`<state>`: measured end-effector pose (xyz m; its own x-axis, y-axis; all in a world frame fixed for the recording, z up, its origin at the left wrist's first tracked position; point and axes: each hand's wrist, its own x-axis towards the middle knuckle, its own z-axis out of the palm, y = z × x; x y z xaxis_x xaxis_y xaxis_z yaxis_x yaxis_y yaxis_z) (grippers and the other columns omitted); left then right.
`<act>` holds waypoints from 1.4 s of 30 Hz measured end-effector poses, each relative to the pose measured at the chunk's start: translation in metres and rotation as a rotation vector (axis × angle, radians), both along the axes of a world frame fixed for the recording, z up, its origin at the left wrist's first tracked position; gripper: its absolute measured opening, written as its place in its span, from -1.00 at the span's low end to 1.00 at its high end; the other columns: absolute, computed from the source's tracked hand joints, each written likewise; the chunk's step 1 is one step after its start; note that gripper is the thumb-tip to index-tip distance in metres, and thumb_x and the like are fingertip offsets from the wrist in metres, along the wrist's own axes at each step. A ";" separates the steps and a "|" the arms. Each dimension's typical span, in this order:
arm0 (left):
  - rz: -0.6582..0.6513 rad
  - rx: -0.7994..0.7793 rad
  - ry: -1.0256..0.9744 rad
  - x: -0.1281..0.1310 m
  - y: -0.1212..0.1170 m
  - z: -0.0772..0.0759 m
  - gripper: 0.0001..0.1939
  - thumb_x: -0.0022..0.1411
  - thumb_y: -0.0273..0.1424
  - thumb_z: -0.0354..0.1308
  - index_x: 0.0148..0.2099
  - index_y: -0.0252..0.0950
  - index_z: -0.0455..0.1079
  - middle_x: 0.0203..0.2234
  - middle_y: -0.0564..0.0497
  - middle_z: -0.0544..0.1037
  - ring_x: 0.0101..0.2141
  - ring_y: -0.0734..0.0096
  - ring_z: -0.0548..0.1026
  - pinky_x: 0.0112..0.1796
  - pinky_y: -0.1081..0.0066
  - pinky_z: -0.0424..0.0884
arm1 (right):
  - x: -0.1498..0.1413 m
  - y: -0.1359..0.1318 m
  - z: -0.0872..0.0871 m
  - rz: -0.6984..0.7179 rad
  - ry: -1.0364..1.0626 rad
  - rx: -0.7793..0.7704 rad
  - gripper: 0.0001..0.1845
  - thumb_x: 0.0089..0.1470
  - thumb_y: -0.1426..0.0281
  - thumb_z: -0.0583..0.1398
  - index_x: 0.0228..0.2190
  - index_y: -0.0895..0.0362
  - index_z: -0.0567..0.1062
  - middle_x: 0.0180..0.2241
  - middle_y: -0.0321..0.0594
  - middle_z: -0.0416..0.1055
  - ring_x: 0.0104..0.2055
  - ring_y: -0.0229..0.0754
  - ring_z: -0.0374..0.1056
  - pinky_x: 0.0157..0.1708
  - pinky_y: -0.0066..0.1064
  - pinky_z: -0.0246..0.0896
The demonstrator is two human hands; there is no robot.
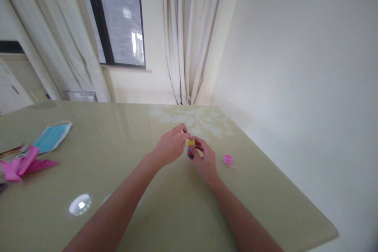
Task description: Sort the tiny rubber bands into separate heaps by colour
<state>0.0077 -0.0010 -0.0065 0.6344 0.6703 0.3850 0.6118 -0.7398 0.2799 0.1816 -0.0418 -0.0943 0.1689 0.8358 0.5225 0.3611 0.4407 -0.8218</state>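
Where the fingers of both hands meet, a small multicoloured container [191,149] is held roughly upright, yellow near its top and blue, red and dark lower down. The right hand [206,162] has its fingers and thumb drawn narrow around the container's side. Above them, the left hand [172,145] bends over with its fingertips at the container's top; whether they pinch it cannot be told. Whether the container's base touches the table [165,212] cannot be told either.

Just to the right of the right fingers lies a small pink piece [228,159] with a thin tail. Beyond the fingertips spreads a pale floral pattern [201,120]. Well to the left of the left fingers lie a blue face mask [53,137] and, nearer the wearer, a folded bright pink item [25,165].
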 end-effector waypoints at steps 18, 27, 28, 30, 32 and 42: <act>0.027 -0.113 -0.080 0.002 0.005 -0.004 -0.57 0.30 -0.65 -0.07 -0.02 -0.22 0.55 -0.07 -0.08 0.63 0.04 0.16 0.55 0.15 0.16 0.42 | -0.001 -0.001 0.003 0.052 0.049 -0.008 -0.62 0.33 0.14 0.24 0.07 0.06 0.53 -0.01 -0.02 0.62 -0.01 -0.01 0.59 0.05 -0.11 0.54; 0.013 -0.186 0.000 0.007 0.005 -0.011 -0.64 0.27 -0.64 -0.04 -0.15 -0.22 0.53 -0.14 -0.11 0.60 -0.05 0.18 0.59 0.07 0.20 0.46 | -0.002 -0.002 0.004 0.068 0.050 -0.013 -0.62 0.33 0.13 0.24 0.06 0.06 0.52 -0.01 -0.03 0.62 -0.01 -0.02 0.59 0.04 -0.12 0.54; 0.018 -0.179 0.012 0.007 0.004 -0.010 -0.65 0.27 -0.63 -0.04 -0.15 -0.22 0.54 -0.13 -0.11 0.60 -0.05 0.17 0.59 0.06 0.19 0.46 | -0.002 -0.003 0.004 0.071 0.048 -0.009 -0.62 0.33 0.13 0.24 0.06 0.06 0.53 -0.01 -0.03 0.62 -0.01 -0.02 0.59 0.05 -0.12 0.54; 0.030 -0.162 0.035 0.006 0.002 -0.007 -0.67 0.28 -0.60 -0.01 -0.16 -0.21 0.55 -0.13 -0.11 0.62 -0.05 0.14 0.60 0.05 0.19 0.46 | -0.003 -0.004 0.006 0.077 0.042 -0.011 -0.63 0.33 0.13 0.24 0.05 0.05 0.53 -0.01 -0.03 0.62 -0.01 -0.01 0.59 0.05 -0.12 0.54; 0.047 -0.154 0.050 0.006 0.000 -0.004 -0.69 0.29 -0.58 0.00 -0.18 -0.20 0.55 -0.15 -0.11 0.65 -0.06 0.12 0.61 0.02 0.19 0.47 | -0.004 -0.004 0.006 0.083 0.041 -0.023 -0.64 0.33 0.13 0.24 0.05 0.04 0.53 -0.01 -0.04 0.62 -0.02 -0.01 0.60 0.03 -0.12 0.56; 0.197 -0.169 0.012 0.008 -0.003 0.002 -0.62 0.35 -0.56 -0.04 0.05 -0.18 0.50 -0.22 -0.09 0.71 -0.17 0.11 0.66 -0.11 0.22 0.50 | -0.003 -0.003 0.005 0.069 0.025 -0.012 -0.63 0.33 0.13 0.23 0.06 0.04 0.53 -0.01 -0.06 0.62 0.02 -0.01 0.58 0.06 -0.11 0.54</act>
<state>0.0155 -0.0039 -0.0044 0.4891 0.8356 0.2503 0.7435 -0.5494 0.3813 0.1782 -0.0445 -0.0891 0.1239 0.8521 0.5085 0.3097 0.4536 -0.8357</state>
